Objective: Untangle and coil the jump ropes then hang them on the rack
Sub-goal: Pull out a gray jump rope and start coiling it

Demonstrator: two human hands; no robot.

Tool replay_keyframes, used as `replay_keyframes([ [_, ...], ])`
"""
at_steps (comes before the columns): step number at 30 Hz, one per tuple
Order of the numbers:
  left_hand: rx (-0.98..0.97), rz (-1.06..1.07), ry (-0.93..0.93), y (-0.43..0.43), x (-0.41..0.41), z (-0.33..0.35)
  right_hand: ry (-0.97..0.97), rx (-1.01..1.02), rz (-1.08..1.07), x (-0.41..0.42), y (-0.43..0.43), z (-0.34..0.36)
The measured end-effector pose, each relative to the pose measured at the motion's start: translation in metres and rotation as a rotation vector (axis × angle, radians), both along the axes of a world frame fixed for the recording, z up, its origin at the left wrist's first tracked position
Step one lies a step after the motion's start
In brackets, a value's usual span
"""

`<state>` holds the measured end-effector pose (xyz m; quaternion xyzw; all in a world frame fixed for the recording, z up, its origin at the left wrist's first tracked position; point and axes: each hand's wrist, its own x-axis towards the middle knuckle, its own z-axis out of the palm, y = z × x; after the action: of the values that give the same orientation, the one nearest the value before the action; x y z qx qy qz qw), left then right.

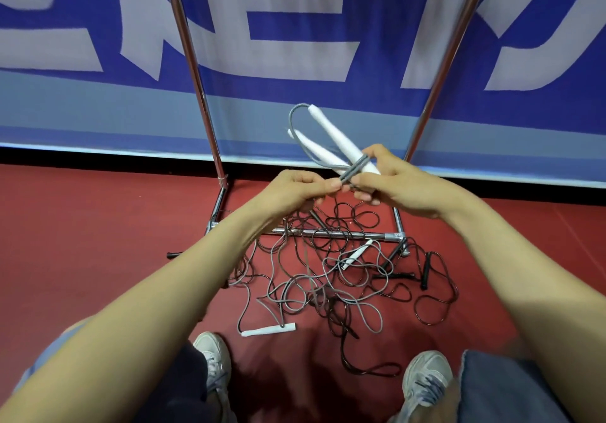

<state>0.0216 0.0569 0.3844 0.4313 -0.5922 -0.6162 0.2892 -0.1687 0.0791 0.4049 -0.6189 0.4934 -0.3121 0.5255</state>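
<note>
Shoes [213,353] stand below the grip, where the right hand [400,186] clasps two white handles [333,132] and the left hand [295,190] pinches their grey cord [355,165], which seems to run into the tangle [328,278] beneath and could knot if yanked.

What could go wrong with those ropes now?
1. The left hand pinches the grey cord wound round the white handles in the right hand; if it slips, the wrap may unwind.
2. Cords in the pile cross the rack bar, so pulling could snag them.
3. A loop lies near the shoes; it might trip the person.
</note>
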Motion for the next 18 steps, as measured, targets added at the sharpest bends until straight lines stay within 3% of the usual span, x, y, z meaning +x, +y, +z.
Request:
replay_keyframes([
  [8, 0.135, -0.006, 0.195, -0.004, 0.001, -0.005, -0.29, 0.161, 0.024, 0.001, 0.006, 0.011],
  [18, -0.03, 0.151, 0.121, 0.0, -0.009, -0.006, -0.209, 0.019, -0.151, 0.017, -0.003, -0.002],
])
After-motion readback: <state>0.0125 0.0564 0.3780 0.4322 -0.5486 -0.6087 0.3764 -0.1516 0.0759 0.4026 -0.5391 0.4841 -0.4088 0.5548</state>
